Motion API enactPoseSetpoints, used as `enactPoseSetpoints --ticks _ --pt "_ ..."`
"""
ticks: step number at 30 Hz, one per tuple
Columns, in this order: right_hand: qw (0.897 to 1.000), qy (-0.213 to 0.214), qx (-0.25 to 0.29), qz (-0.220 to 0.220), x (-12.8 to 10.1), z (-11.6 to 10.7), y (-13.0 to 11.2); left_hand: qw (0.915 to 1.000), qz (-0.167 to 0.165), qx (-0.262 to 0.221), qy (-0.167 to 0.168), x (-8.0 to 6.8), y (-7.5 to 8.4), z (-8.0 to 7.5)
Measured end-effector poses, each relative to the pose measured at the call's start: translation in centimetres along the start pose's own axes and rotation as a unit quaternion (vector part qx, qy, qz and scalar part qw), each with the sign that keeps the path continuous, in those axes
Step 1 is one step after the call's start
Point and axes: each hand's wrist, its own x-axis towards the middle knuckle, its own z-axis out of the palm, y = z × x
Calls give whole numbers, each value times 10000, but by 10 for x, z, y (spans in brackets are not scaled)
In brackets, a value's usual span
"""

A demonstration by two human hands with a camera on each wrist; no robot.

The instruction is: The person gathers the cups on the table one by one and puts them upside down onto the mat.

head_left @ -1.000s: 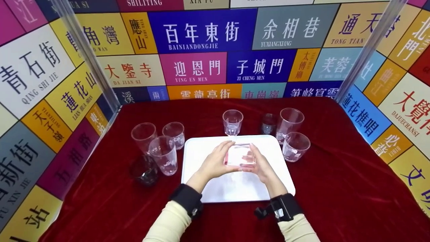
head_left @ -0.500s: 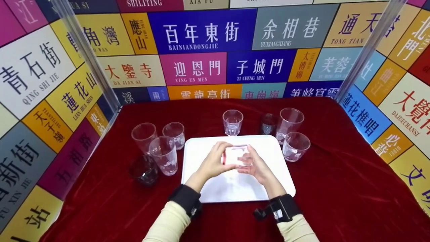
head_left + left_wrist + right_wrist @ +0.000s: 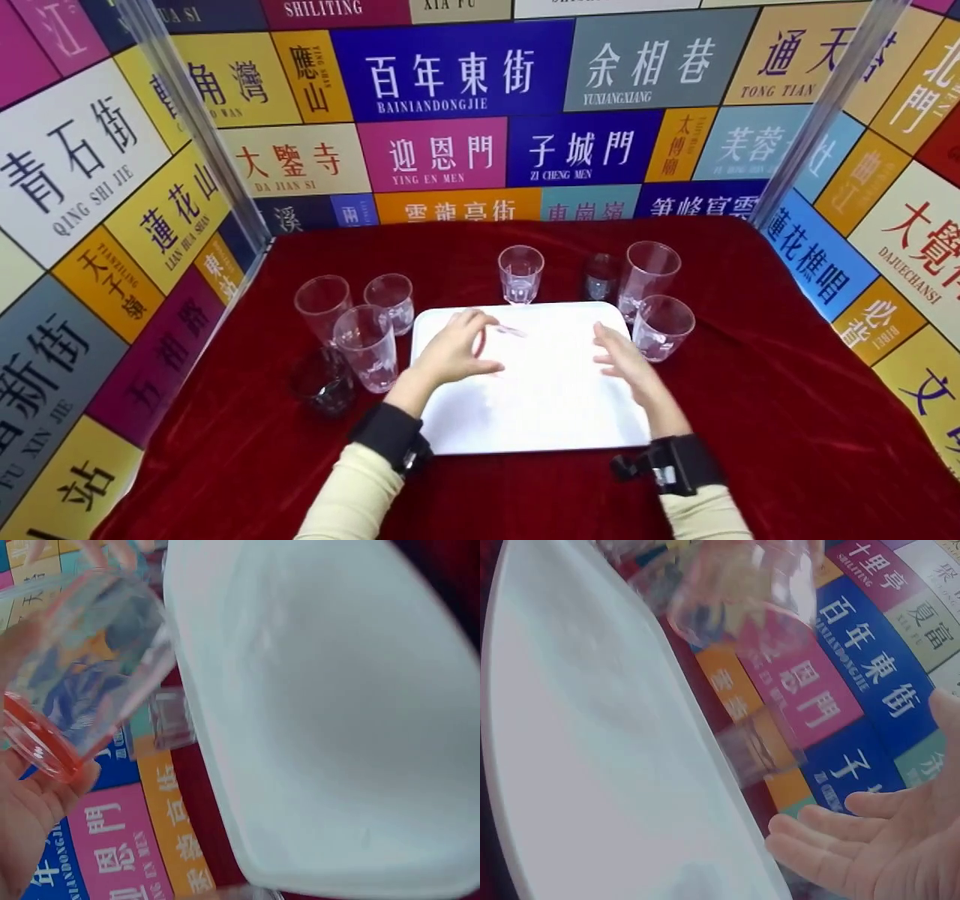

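Note:
My left hand (image 3: pixel 454 352) hovers over the left part of the white tray (image 3: pixel 555 405) and grips a clear glass (image 3: pixel 501 334). The glass is tipped on its side and hard to see against the tray. In the left wrist view the glass (image 3: pixel 82 675) lies across my fingers, its rim tinted red. My right hand (image 3: pixel 624 361) floats over the tray's right side with its fingers relaxed and holds nothing. In the right wrist view my bare palm (image 3: pixel 877 847) faces the glass (image 3: pixel 742 585), well apart from it.
The tray lies on a red cloth (image 3: pixel 750 420). Left of it stand three clear glasses (image 3: pixel 366 346) and a dark one (image 3: pixel 322 382). A stemmed glass (image 3: pixel 520 274) stands behind the tray. At its right stand a tall glass (image 3: pixel 646 276), a short glass (image 3: pixel 661 326) and a small dark glass (image 3: pixel 600 276). Sign-covered walls close three sides.
Both hands held the glass together over the tray's middle. My right hand has let go and drawn right; my left hand has carried the glass to the left.

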Motion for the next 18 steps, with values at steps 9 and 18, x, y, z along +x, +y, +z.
enactPoseSetpoints --ticks 9,18 --pt "9250 2406 -1913 -2233 -31 -41 -27 9897 -546 970 -904 -20 -17 -12" --pt "8878 3182 -2699 -1942 -48 -70 -29 9782 -676 1231 -1527 -37 -18 -12"
